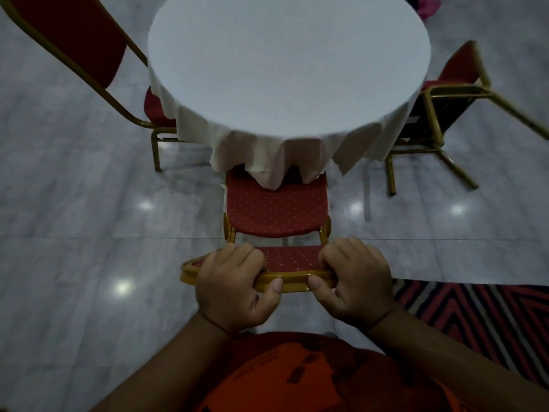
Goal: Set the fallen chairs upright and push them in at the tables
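Note:
A red dotted chair with a gold frame (276, 209) stands upright in front of me, its seat front under the hanging cloth of the round white table (288, 69). My left hand (231, 289) and my right hand (356, 283) both grip the top rail of its backrest, thumbs toward me. A second red chair (71, 46) stands upright at the table's left, its seat partly under the cloth. A third chair (445, 102) lies tipped at the table's right, gold legs pointing out to the right and its dark underside showing.
The floor is glossy grey marble (89, 218) with light reflections. A red, black and white striped carpet (481, 316) begins at my right. Something pink (427, 4) shows beyond the table's far right edge.

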Action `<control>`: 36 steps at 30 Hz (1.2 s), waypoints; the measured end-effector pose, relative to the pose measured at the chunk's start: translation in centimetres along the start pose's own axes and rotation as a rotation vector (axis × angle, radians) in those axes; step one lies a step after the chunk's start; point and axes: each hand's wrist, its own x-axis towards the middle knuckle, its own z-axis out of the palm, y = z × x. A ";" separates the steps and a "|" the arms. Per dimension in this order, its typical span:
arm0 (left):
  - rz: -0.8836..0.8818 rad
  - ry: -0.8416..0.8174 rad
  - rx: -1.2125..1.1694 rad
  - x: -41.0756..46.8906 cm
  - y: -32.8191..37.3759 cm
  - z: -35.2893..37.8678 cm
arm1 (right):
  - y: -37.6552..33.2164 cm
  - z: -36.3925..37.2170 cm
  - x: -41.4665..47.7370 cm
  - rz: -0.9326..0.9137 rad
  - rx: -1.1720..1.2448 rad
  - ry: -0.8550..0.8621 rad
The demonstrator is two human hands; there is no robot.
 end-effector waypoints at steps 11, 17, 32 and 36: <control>0.023 0.035 -0.014 1.1 -2.3 -0.3 | -1.1 1.3 1.6 0.045 -0.035 0.004; 0.029 0.031 -0.039 1.3 -2.9 -0.7 | -1.6 1.7 1.9 0.065 -0.053 0.005; -0.107 -0.444 -0.275 4.4 -3.2 -2.9 | -1.7 -0.1 2.1 0.103 -0.027 -0.270; -0.043 -0.559 -0.334 8.0 -0.7 -1.7 | 0.6 -1.6 1.4 0.244 -0.036 -0.346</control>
